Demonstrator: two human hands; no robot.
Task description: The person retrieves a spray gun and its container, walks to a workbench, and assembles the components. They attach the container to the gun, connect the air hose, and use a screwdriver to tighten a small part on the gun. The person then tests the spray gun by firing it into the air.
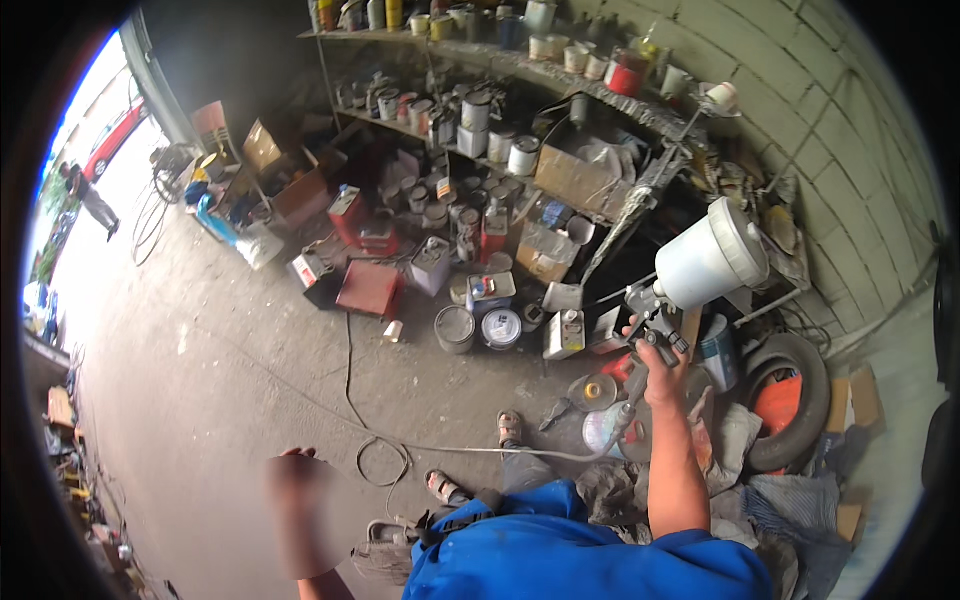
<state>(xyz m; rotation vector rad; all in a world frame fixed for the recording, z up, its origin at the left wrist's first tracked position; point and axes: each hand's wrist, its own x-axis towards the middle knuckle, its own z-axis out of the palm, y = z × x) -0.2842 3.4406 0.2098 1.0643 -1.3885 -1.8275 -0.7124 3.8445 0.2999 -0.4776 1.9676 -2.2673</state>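
My right hand is raised on the right, its fingers wrapped round the handle of a spray gun. A large white plastic cup sits on the gun, tilted, with its lid end toward the upper right. From below the grip a thin air hose runs left across the floor and loops near my feet. Low on the left, my left hand hangs over the bare concrete; it is blurred, so its fingers cannot be made out, and no object shows in it.
Shelves of paint cans and cups line the back wall. Cans, red boxes and cartons crowd the floor ahead. A tyre and rags lie at right. A person stands far left by the doorway, near a red car.
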